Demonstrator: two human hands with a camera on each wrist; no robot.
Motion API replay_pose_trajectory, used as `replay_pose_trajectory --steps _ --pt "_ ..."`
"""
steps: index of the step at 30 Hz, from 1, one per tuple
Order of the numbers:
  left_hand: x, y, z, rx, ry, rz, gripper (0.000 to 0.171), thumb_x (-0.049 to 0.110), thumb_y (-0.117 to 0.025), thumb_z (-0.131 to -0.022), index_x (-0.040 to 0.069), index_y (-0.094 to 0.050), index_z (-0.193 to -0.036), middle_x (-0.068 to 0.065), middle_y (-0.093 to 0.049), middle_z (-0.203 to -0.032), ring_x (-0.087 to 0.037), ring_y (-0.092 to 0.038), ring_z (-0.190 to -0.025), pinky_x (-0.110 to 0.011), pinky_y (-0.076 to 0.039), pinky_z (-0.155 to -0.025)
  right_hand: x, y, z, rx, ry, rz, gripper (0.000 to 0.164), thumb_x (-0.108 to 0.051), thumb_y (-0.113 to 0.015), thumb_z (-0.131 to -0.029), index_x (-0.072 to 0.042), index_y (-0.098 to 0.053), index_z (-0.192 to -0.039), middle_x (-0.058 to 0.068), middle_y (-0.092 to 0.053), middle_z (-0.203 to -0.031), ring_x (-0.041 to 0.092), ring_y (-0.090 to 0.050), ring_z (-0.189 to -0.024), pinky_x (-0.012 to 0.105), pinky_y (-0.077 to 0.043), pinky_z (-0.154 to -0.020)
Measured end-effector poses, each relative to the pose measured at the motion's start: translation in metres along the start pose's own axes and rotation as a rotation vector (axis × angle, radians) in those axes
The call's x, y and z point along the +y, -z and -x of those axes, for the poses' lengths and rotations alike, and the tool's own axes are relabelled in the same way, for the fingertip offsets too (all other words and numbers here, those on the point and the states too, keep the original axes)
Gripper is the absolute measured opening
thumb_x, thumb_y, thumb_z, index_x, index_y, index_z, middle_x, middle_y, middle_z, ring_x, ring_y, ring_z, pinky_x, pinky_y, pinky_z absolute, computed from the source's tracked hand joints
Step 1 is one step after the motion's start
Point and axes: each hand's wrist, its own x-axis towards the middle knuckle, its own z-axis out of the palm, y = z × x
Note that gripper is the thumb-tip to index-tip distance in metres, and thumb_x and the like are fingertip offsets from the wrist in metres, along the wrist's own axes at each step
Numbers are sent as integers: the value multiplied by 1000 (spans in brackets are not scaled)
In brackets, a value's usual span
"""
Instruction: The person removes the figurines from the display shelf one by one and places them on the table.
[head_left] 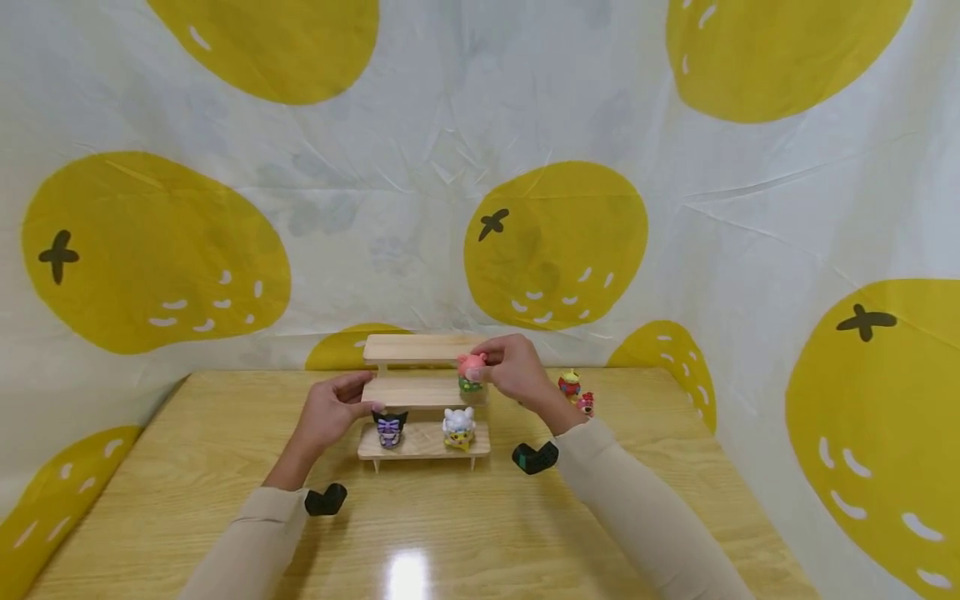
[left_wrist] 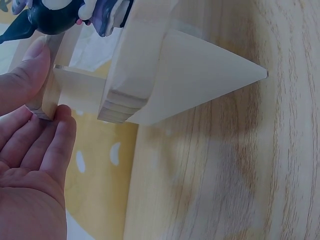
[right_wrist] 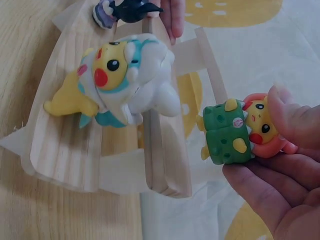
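A three-tier wooden display stand [head_left: 408,392] stands toward the back of the table. My left hand [head_left: 326,412] grips the left end of its middle shelf, thumb on one side and fingers on the other. Between thumb and fingers, my right hand [head_left: 517,367] pinches a toy figurine [right_wrist: 227,135] with a pink hood, yellow face and green body, at the right end of the middle shelf. On the lowest shelf, a black-and-purple figurine [head_left: 389,430] is at the left. A yellow figurine in a white hood [head_left: 458,427] is at the right. The top shelf [head_left: 412,348] is bare.
Two more small figurines, one green and red [head_left: 569,383] and one pinkish red [head_left: 586,404], stand on the wooden table [head_left: 420,517] right of the stand, beyond my right wrist. A white cloth [head_left: 405,233] with big yellow fruit prints hangs behind.
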Motion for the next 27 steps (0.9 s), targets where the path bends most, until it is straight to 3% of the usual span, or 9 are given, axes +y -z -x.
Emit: replay_pose_trajectory --steps 12,21,27 --pt "1 -1 1 4 11 -5 56 5 -80 -90 -4 -61 -142 -26 -61 -145 -39 -61 -134 -28 -59 -100 6 14 5 5 7 -4 28 -3 -78 -92 3 -76 -119 22 -78 -114 24 -75 -97 36 -63 -82" --pt "2 -1 3 13 19 -19 56 6 -80 -91 -4 -61 -143 -27 -60 -146 -41 -61 -135 -32 -59 -101 16 17 8 15 -31 -20 30 -3 -78 -92 3 -75 -122 22 -78 -114 23 -74 -98 29 -61 -79" --pt "3 0 4 8 16 1 56 5 -80 -91 -3 -61 -143 -26 -59 -147 -40 -59 -136 -32 -58 -102 23 17 9 51 -48 -11 28 -2 -78 -92 1 -76 -119 20 -78 -111 22 -74 -95 33 -62 -79"
